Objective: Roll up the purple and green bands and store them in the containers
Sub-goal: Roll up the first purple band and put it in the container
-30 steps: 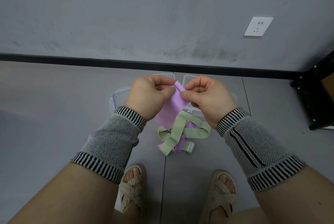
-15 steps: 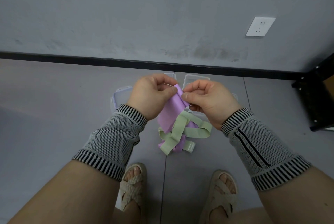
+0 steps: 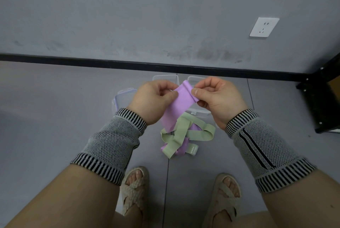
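Note:
Both hands hold the upper end of the purple band (image 3: 179,104) in the air above the floor. My left hand (image 3: 152,99) pinches its left edge and my right hand (image 3: 216,95) pinches its right edge between thumb and fingers. The band hangs down to the floor, where its lower part lies tangled with the green band (image 3: 181,134). Clear plastic containers sit on the floor behind my hands, one at the left (image 3: 122,99), one at the middle (image 3: 165,77) and one at the right (image 3: 199,111), all partly hidden.
A grey wall with a black baseboard (image 3: 92,61) runs across just beyond the containers, with a white socket (image 3: 264,27) on it. A black metal frame (image 3: 322,99) stands at the right. My sandalled feet (image 3: 134,187) stand just below the bands.
The top end of the purple band has spread wider and flatter between my hands, which have moved slightly apart. The green band on the floor has not moved.

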Motion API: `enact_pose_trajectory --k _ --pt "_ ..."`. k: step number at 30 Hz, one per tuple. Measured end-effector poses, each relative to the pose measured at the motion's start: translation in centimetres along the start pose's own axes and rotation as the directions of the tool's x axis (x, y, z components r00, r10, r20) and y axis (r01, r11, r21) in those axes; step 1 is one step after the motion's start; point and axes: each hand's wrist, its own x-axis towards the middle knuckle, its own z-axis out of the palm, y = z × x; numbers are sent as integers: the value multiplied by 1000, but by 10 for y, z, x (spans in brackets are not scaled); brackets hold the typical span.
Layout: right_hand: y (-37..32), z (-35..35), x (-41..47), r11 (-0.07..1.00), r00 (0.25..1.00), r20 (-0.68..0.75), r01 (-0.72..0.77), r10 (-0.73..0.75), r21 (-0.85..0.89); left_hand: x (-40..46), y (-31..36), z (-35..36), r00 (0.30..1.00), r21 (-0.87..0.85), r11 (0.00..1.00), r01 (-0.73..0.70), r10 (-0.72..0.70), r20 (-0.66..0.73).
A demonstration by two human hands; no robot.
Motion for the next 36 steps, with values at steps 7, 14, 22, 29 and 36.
enact_pose_trajectory --k 7,14,22,29,36 --pt "-1 3 -2 1000 1000 16 0 0 -22 1 1 -6 998 37 999 -25 27 -62" --pt "1 7 -3 999 1000 22 -3 4 -49 1 2 -2 997 55 998 -43 46 -61" --pt "6 13 -6 983 988 116 117 -100 -145 -1 10 2 995 -67 997 42 -48 -93" --pt "4 5 -18 726 885 413 427 -213 -540 -1 4 -16 989 -175 973 149 -150 10" --pt "7 9 -19 662 867 414 485 -277 -572 -6 2 -20 988 -94 986 139 -131 85"
